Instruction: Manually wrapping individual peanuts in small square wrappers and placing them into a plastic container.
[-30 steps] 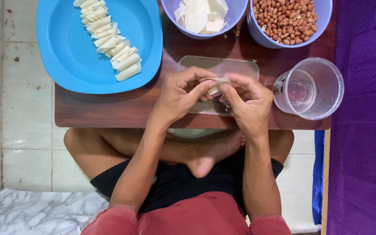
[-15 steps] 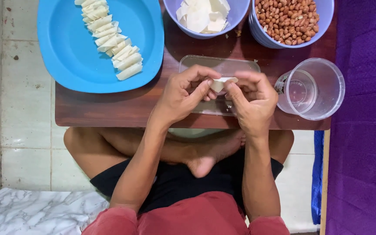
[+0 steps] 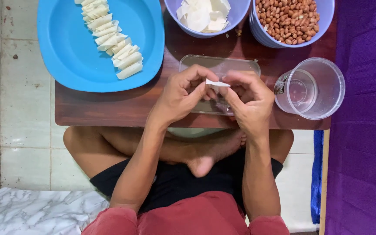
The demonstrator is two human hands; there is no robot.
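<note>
The small white wrapper piece sits pinched between both hands above the clear lid on the wooden surface. The left hand and right hand each keep a closed fingertip grip on it; rolling it tight and even, like the finished rolls on the blue plate, seems best.

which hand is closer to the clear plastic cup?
Right. The right hand sits just beside the clear plastic cup, its knuckles close to the rim. The left hand is farther off, on the other side of the small white wrapper both hands pinch.
</note>
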